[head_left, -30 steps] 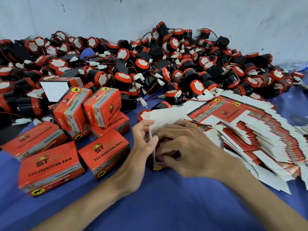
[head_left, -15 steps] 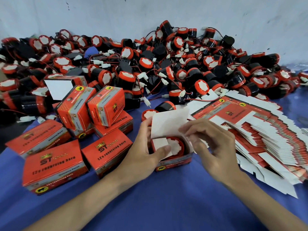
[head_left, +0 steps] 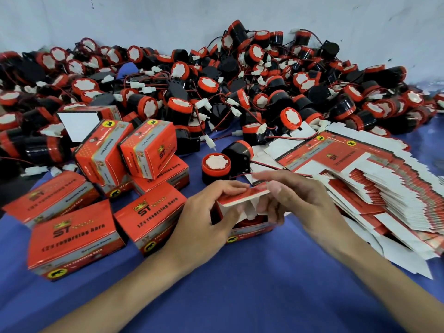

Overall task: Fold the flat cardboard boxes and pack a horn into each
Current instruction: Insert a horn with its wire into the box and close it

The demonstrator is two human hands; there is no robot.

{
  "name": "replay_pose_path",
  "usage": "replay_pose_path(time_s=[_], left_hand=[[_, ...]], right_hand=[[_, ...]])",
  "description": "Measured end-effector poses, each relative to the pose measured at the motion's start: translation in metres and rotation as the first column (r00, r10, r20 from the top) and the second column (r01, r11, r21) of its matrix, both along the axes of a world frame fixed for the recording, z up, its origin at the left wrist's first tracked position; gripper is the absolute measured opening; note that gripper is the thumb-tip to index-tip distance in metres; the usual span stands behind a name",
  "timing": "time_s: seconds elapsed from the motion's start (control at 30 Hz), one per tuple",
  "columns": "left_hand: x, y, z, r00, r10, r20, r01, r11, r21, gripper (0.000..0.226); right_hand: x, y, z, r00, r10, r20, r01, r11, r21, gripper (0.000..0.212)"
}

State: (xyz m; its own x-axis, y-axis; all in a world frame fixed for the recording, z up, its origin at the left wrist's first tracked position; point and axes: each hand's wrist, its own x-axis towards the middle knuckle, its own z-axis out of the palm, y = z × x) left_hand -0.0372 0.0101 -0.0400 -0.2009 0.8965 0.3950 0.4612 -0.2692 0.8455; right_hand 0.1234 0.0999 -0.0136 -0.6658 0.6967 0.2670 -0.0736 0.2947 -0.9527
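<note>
packing workshop, heaped horns (head_left: 216, 87), stacked flat boxes (head_left: 374, 179), folded cartons (head_left: 72, 239)

Folded red cardboard boxes (head_left: 77, 239): grey side band, black lettering, yellow round badge w/ black animal. Half-closed red cardboard box (head_left: 252, 230): white flap undersides. Round black plastic horns (head_left: 206, 85): red rims, white centres, red & black wires, white plugs. Flat cardboard box blanks (head_left: 374, 188): red print, white backs. Blue table cloth (head_left: 240, 284): plain. Wall (head_left: 144, 18): pale grey-white.

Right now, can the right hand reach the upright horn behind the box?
Probably yes: horn stands uncovered just beyond the box; right hand would first have to let go of the lid.
</note>
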Motion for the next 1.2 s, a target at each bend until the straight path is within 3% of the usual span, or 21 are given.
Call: replay_pose_path(time_s=[0.1,0.17,0.3,0.37,0.43,0.5,0.57,0.7,0.93,1.1,1.2], left_hand=[[-0.001,-0.004,-0.002,0.998,-0.022,-0.066,0.021,1.000,-0.011,0.042],[-0.002,-0.006,-0.002,0.991,-0.035,-0.128,0.033,0.999,-0.020,0.054],[-0.005,-0.005,-0.001,0.969,-0.002,-0.246,0.002,1.000,0.002,0.046],[-0.009,-0.003,0.000,0.949,0.001,-0.314,0.006,1.000,0.022,0.046],[-0.011,-0.004,0.001,0.921,0.000,-0.390,0.019,0.999,0.044,0.046],[-0.012,-0.004,0.002,0.869,0.004,-0.494,0.041,0.996,0.079,0.044],[-0.013,-0.004,0.002,0.808,0.007,-0.589,0.067,0.992,0.104,0.042],[-0.015,-0.006,0.003,0.710,0.023,-0.704,0.105,0.985,0.138,0.042],[-0.017,-0.009,-0.003,0.646,0.039,-0.763,0.089,0.988,0.126,0.051],[-0.012,-0.006,-0.004,0.531,0.079,-0.843,-0.020,0.996,0.081,0.063],[-0.011,-0.006,-0.004,0.545,0.092,-0.833,-0.016,0.995,0.100,0.061]], right_hand=[[0.006,0.004,0.004,0.996,0.051,0.067,-0.056,0.995,0.083,0.022],[0.009,0.005,0.001,0.991,0.083,0.101,-0.095,0.987,0.126,0.032],[0.004,0.001,-0.008,0.992,-0.043,0.118,0.010,0.965,0.264,0.031],[0.001,0.002,-0.009,0.980,-0.182,0.084,0.126,0.886,0.446,0.026],[0.003,0.006,-0.006,0.949,-0.310,0.057,0.203,0.741,0.640,0.025],[0.009,0.012,-0.001,0.932,-0.352,0.086,0.180,0.656,0.733,0.033],[0.013,0.017,-0.002,0.943,-0.287,0.169,0.044,0.610,0.791,0.032],[0.016,0.020,-0.009,0.936,-0.198,0.290,-0.130,0.572,0.810,0.030],[0.013,0.022,-0.013,0.957,-0.170,0.234,-0.120,0.502,0.856,0.033],[0.012,0.022,-0.022,0.960,-0.124,0.253,-0.163,0.488,0.857,0.040],[0.013,0.022,-0.023,0.956,-0.135,0.261,-0.168,0.478,0.862,0.038]])
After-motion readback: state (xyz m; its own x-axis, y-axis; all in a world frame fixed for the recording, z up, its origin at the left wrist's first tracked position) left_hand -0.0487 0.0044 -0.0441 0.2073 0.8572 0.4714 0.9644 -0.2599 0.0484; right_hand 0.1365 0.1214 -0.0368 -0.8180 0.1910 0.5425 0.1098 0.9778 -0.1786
